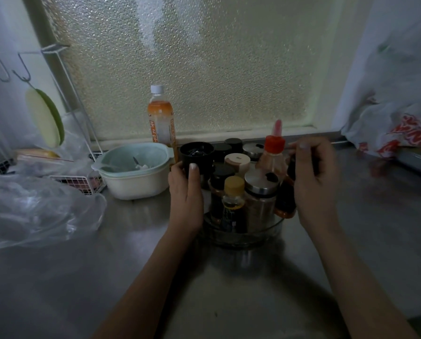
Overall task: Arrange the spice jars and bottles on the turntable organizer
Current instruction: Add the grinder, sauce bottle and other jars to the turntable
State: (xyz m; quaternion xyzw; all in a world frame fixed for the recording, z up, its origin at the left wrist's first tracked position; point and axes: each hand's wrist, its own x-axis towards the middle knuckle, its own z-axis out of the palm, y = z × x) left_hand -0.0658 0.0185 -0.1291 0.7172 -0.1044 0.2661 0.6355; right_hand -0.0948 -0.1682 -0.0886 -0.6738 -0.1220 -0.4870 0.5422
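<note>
Turntable (273,228) nearly full; left hand (186,192) grips black jar (196,159) at ten o'clock, right hand (314,177) clasps dark bottle (286,199) at three o'clock.

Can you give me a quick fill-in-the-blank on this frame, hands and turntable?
1. The left hand grips a jar with a ____ lid at the turntable's left edge.
2. The squeeze bottle at the back right has a ____ cap.
3. The small oil bottle at the front has a ____ cap.
4. The right hand holds a dark bottle on the turntable's ____ side.

Missing words: black; red; yellow; right
</note>
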